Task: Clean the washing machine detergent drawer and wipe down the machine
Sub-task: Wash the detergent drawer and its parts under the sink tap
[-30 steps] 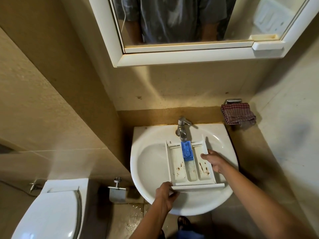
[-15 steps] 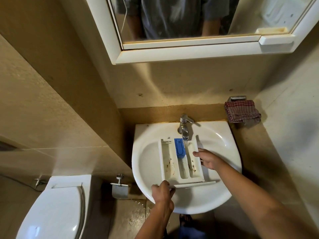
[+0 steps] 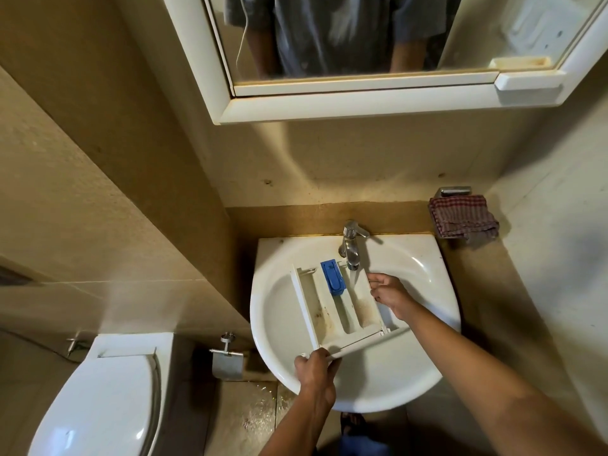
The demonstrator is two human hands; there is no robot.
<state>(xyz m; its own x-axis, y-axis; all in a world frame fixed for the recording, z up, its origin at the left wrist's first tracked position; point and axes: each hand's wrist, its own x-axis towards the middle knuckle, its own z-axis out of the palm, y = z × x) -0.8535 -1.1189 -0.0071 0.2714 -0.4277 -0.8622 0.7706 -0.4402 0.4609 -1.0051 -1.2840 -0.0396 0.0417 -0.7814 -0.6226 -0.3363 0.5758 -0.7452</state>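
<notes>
The drawer (image 3: pixel 316 304) is held over the sink (image 3: pixel 273 324), its far end under the tap (image 3: pixel 351 248). Its left and right compartments are stained brown; the middle one holds a blue insert (image 3: pixel 333 280). The left hand (image 3: pixel 315 366) grips the near front corner; the right hand (image 3: pixel 390 292) holds the right wall.

Left hand (image 3: pixel 314 366) seen low in centre of frame, back turned to camera, fingers curled round near left corner of white plastic detergent drawer (image 3: pixel 316 304). Left forearm bare, seen running up from bottom edge. Right hand (image 3: pixel 388 292) seen just right of centre, fingers curled over drawer's right side wall. Right forearm bare, stretched diagonally from lower right corner toward centre. Hands held well apart.
</notes>
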